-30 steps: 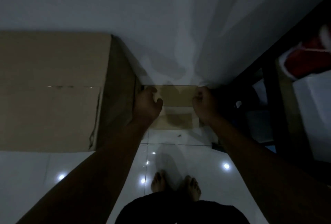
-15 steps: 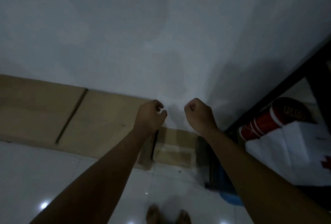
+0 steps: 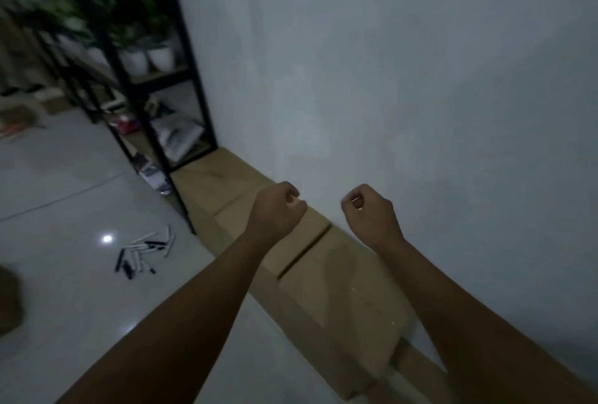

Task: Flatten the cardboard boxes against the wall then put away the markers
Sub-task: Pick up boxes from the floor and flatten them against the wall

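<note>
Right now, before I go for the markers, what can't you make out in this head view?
- Markers: too small and dim to count or tell capped from uncapped.
- Shelf contents: blurred by camera motion.
- Cardboard boxes: near end cut off by the bottom edge, part hidden behind both forearms.
- Left hand, right hand: curled, apparently empty; palms face away.

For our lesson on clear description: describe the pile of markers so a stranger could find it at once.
Start at the black shelf against the wall. On the shiny floor just before its foot lies a loose pile of markers. They are thin black and white sticks, unlike the flat brown cardboard along the wall.
</note>
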